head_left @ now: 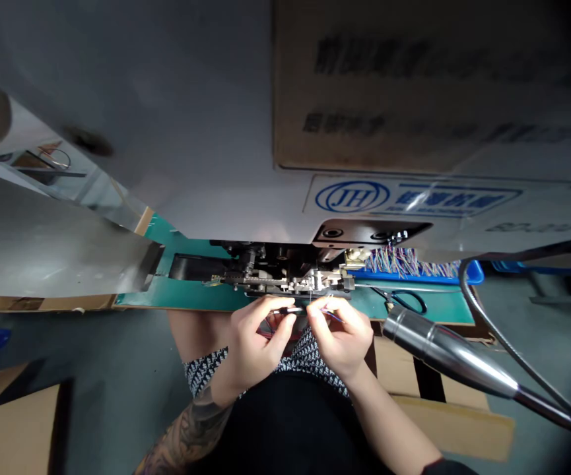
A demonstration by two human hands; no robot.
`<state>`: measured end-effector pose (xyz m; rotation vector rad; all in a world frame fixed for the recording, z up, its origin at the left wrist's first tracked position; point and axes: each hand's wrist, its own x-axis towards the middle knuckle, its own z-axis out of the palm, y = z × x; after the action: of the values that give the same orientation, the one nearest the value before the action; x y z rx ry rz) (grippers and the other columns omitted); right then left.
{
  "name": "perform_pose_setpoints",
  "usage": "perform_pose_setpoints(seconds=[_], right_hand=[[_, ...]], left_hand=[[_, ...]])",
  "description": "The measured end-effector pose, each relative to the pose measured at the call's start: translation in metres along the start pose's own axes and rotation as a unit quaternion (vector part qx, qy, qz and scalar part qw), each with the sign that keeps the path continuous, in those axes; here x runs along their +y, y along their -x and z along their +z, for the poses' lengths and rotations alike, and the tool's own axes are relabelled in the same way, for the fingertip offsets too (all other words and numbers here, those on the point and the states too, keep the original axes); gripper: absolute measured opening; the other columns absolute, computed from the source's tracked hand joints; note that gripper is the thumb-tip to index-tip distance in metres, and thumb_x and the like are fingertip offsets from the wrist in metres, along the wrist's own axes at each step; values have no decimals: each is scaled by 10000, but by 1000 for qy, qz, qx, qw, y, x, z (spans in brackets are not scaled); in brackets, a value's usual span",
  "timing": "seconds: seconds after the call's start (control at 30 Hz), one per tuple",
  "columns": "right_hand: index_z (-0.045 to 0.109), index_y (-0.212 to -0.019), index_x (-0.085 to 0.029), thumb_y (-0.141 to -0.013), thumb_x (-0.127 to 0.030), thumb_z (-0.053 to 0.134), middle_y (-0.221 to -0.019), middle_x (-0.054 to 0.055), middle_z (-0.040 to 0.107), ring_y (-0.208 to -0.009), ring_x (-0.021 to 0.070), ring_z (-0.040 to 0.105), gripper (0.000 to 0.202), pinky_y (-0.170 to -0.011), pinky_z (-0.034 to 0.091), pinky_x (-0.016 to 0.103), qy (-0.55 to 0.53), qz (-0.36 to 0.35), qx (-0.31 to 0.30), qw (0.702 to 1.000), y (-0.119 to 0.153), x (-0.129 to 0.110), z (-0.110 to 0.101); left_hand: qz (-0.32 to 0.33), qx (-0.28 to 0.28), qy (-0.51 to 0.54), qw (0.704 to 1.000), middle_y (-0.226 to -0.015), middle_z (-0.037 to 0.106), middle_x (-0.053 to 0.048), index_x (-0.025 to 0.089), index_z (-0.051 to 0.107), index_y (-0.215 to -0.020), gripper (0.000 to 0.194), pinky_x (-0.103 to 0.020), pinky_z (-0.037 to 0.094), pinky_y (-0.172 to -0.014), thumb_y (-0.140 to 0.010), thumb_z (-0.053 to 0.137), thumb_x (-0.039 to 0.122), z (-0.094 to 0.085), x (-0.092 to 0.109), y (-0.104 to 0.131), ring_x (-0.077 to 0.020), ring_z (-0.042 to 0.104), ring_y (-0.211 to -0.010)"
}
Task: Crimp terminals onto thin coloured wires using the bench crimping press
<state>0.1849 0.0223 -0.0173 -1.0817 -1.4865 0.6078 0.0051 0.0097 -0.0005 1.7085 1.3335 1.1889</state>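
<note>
In front of the machine's metal crimping head (315,280), my two hands meet over my lap. My left hand (260,340) pinches a small dark connector-like piece (295,310) between thumb and fingertips. Thin reddish wires show below those fingers. Thumb and forefinger of my right hand (342,333) are pressed together on a thin blue-purple wire (333,315), close beside the dark piece. Whether the wire enters that piece is too small to tell.
The machine's pale body (191,132) looms overhead. At right are a blue tray (473,272) of colourful cut wires, dark-handled scissors (411,300) and a metal lamp (443,353) on a cable. A grey metal sheet (57,244) juts in from the left above the green tabletop (186,295).
</note>
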Motion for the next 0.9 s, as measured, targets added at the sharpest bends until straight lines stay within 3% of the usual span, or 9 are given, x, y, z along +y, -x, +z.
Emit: perform_pose_setpoints(seconds=[0.2,0.4,0.9], right_hand=[[742,-929,-221,-983,-188,744,-699,-4,675,-527,157,582,64,-481,476,305,-45,97,-12,994,-3,3,6],[767,-906,-207,-999,-311,759,-607,-25,598,-468,136,489,140,-430,423,288,-74,187,2,980,-6,-4,9],[783,-899,-211,-979,-297,778,-577,-36,557,-452,126,444,117,-414,371,281,-73,170,18,983,-4,1,13]], left_hand=[[36,36,-65,997,-1018,844,-79,179,789,-1115,163,-318,651,-844,-984,707,129,8,1,-2,-216,813,-926],[41,50,-85,994,-1004,857,-77,182,797,-1099,149,-339,671,-822,-990,704,139,9,0,-2,-222,826,-906],[40,70,-102,992,-992,865,-72,185,803,-1072,138,-328,684,-790,-1000,689,153,11,2,-3,-220,836,-891]])
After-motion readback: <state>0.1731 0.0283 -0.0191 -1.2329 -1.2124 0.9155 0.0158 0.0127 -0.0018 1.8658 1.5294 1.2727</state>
